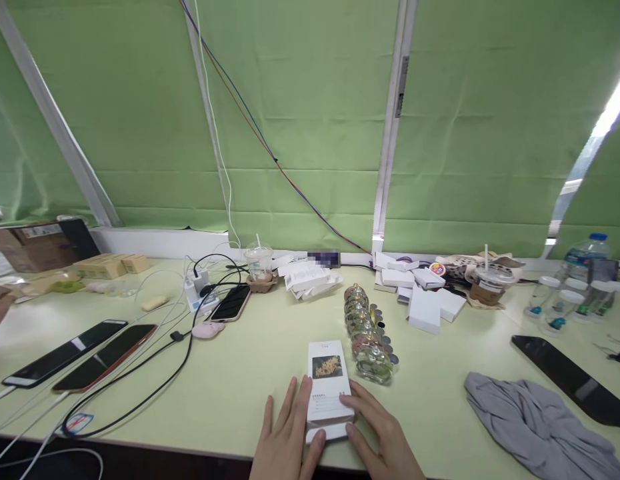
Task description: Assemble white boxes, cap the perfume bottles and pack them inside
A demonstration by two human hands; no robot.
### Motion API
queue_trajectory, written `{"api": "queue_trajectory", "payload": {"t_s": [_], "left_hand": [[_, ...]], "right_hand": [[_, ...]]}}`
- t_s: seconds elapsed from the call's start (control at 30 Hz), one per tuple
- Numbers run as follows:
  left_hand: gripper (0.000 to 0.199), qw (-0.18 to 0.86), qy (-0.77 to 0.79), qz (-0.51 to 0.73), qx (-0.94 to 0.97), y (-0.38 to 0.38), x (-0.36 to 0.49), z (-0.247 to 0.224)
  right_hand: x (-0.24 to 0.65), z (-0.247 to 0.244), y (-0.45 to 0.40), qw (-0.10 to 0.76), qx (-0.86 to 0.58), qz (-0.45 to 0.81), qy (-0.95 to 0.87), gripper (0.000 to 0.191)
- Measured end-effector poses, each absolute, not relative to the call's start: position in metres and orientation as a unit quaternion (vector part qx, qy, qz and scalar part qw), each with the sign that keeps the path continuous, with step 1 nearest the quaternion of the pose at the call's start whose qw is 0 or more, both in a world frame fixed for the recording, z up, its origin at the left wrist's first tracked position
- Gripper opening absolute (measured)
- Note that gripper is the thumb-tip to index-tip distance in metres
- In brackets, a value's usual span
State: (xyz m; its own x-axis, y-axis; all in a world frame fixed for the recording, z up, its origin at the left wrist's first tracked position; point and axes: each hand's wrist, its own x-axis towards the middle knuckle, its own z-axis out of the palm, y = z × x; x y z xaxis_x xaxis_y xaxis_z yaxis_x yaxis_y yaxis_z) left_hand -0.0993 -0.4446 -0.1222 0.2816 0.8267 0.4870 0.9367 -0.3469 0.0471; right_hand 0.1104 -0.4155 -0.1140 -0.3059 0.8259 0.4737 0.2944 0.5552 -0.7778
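A white box (328, 390) with a picture of yellow flowers lies on the pale green table (260, 360) near its front edge. My left hand (289, 437) touches the box's left side, its fingers spread and the thumb at the near end. On the right side, my right hand (383, 433) rests its fingers and thumb against the same box, fingers apart. Just beyond the box stands a row of small glass bottles (363, 327), with round metallic discs (387, 340) along its right side.
Several white boxes (424, 309) and folded papers (310, 277) lie at the back. Phones (105, 357) and cables (183, 360) occupy the left. A grey cloth (535, 427), a black phone (573, 380), lidded jars (563, 310) and a drink cup (490, 283) are on the right.
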Motion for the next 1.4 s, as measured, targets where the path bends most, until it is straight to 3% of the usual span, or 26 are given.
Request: {"api": "queue_trajectory", "payload": {"t_s": [0.17,0.37,0.63,0.93,1.1,1.4], "left_hand": [[0.069,0.121,-0.597,-0.271,-0.746,-0.445,-0.092,-0.128],[0.07,0.101,-0.601,-0.241,-0.755,-0.445,-0.094,-0.128],[0.066,0.17,-0.585,-0.199,-0.767,-0.443,-0.098,-0.122],[0.07,0.253,-0.543,-0.203,-0.775,-0.439,-0.101,-0.112],[0.068,0.283,-0.533,-0.21,-0.769,-0.437,-0.102,-0.113],[0.058,0.31,-0.51,-0.223,-0.77,-0.432,-0.107,-0.113]], "right_hand": [[0.107,-0.121,-0.412,0.476,-0.364,0.286,-0.747,0.036],[0.108,-0.124,-0.408,0.49,-0.358,0.267,-0.748,0.03],[0.104,-0.133,-0.407,0.529,-0.349,0.262,-0.728,0.026],[0.106,-0.127,-0.406,0.519,-0.351,0.256,-0.737,0.025],[0.109,-0.123,-0.403,0.476,-0.334,0.237,-0.778,0.027],[0.111,-0.131,-0.4,0.473,-0.316,0.236,-0.788,0.034]]}}
